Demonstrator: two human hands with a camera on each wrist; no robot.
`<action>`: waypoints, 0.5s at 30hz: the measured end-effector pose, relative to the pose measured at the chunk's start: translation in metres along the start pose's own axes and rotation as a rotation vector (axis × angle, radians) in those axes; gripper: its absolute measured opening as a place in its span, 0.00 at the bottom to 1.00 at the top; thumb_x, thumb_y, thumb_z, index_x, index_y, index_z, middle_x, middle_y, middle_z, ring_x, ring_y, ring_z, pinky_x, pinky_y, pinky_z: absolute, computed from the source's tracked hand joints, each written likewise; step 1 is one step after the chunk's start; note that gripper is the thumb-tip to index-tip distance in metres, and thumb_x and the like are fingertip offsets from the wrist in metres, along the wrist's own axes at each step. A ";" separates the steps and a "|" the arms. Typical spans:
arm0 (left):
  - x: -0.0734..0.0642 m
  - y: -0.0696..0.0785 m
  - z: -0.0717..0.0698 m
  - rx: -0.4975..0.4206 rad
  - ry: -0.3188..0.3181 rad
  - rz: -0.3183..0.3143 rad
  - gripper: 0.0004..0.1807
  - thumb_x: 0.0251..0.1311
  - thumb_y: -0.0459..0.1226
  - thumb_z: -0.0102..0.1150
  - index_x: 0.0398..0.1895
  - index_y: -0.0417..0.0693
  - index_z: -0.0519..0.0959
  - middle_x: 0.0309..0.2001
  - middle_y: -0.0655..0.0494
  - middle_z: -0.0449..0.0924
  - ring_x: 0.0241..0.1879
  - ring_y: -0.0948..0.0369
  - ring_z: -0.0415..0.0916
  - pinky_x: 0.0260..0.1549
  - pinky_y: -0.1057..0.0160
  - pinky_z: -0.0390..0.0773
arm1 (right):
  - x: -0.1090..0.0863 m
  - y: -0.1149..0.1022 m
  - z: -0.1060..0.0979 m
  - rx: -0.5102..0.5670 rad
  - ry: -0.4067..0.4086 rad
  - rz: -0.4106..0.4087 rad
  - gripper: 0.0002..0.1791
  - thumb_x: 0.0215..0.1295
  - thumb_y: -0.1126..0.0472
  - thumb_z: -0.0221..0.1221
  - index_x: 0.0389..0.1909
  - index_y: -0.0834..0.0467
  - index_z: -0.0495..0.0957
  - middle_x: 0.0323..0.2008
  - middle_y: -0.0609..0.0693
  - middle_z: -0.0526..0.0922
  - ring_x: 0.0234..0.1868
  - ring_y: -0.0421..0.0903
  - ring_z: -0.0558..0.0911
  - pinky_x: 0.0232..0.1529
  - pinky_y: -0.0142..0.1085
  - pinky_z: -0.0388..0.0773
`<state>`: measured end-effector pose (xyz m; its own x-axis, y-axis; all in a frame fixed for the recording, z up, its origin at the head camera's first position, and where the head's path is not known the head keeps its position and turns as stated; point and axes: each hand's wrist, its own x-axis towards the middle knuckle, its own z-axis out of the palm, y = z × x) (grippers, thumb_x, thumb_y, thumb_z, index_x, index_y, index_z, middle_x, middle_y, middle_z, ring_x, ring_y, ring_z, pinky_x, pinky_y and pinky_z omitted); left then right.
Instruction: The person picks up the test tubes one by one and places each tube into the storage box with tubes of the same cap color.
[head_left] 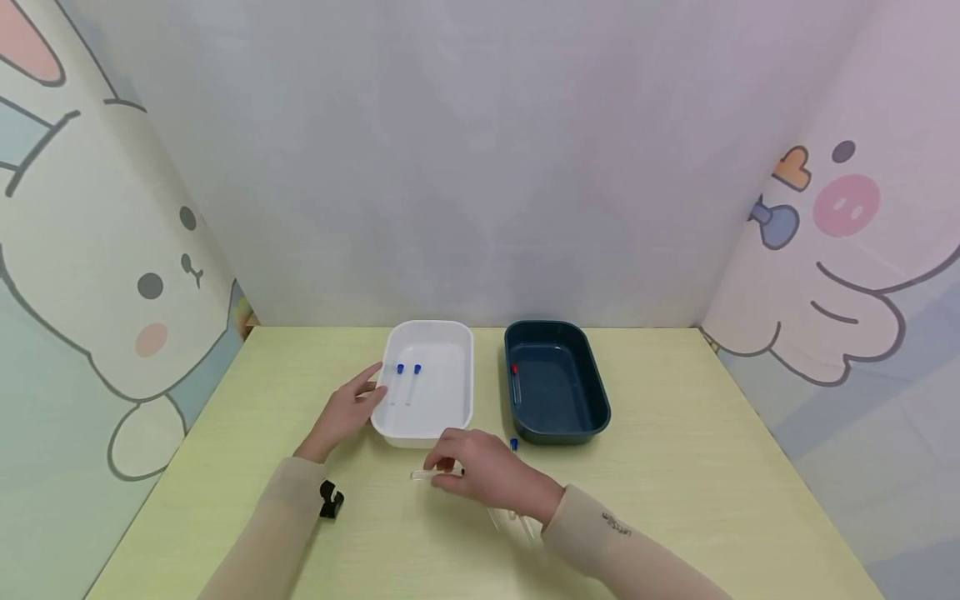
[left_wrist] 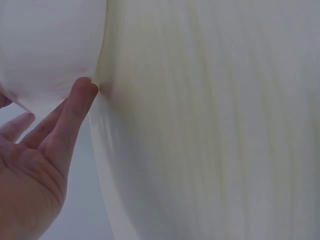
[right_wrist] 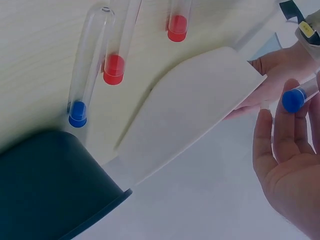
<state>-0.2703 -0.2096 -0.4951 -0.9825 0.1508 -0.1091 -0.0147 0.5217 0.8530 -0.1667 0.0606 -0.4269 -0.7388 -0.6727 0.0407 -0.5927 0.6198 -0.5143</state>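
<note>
My left hand rests at the left side of the white tray, fingertips touching its rim. In the left wrist view, its fingers look fairly straight against the tray wall. Inside that tray lie two blue-capped test tubes. Just in front of it, my right hand pinches a clear test tube, held roughly level. Its blue cap shows in the right wrist view. Beside the dark tray on the table lie another blue-capped tube and two red-capped tubes, partly hidden by my right arm in the head view.
The dark teal tray stands right of the white one, with a red-capped tube along its left side. A small black device is at my left wrist. Printed curtains enclose the table's back and sides.
</note>
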 end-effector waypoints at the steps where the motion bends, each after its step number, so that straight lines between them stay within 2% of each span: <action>1: 0.000 0.000 0.000 -0.001 0.000 -0.001 0.33 0.79 0.44 0.51 0.83 0.56 0.55 0.71 0.33 0.71 0.59 0.44 0.83 0.44 0.60 0.89 | 0.000 0.001 -0.001 0.007 0.009 -0.002 0.07 0.69 0.57 0.67 0.46 0.49 0.88 0.39 0.39 0.84 0.38 0.31 0.81 0.41 0.19 0.77; 4: 0.000 0.000 0.000 0.003 0.003 -0.001 0.33 0.79 0.44 0.51 0.83 0.56 0.55 0.70 0.33 0.71 0.59 0.44 0.83 0.44 0.60 0.89 | 0.000 0.003 -0.002 0.024 0.037 -0.017 0.07 0.69 0.58 0.67 0.46 0.51 0.88 0.37 0.40 0.84 0.37 0.31 0.79 0.41 0.20 0.78; 10: -0.001 0.001 0.000 0.006 0.001 0.005 0.33 0.79 0.44 0.51 0.83 0.55 0.55 0.70 0.33 0.72 0.59 0.44 0.83 0.43 0.60 0.89 | -0.001 0.005 -0.003 0.105 0.077 -0.026 0.10 0.68 0.61 0.68 0.48 0.55 0.87 0.36 0.44 0.84 0.37 0.34 0.78 0.40 0.28 0.83; 15: -0.002 0.001 0.000 0.010 0.003 0.006 0.33 0.79 0.44 0.51 0.83 0.55 0.56 0.70 0.32 0.71 0.60 0.43 0.82 0.44 0.60 0.89 | -0.002 0.006 -0.004 0.141 0.102 -0.009 0.12 0.68 0.62 0.67 0.51 0.55 0.85 0.35 0.43 0.83 0.34 0.35 0.75 0.37 0.25 0.78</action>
<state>-0.2686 -0.2092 -0.4941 -0.9832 0.1511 -0.1027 -0.0073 0.5294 0.8484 -0.1697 0.0674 -0.4267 -0.7667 -0.6289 0.1291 -0.5539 0.5464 -0.6282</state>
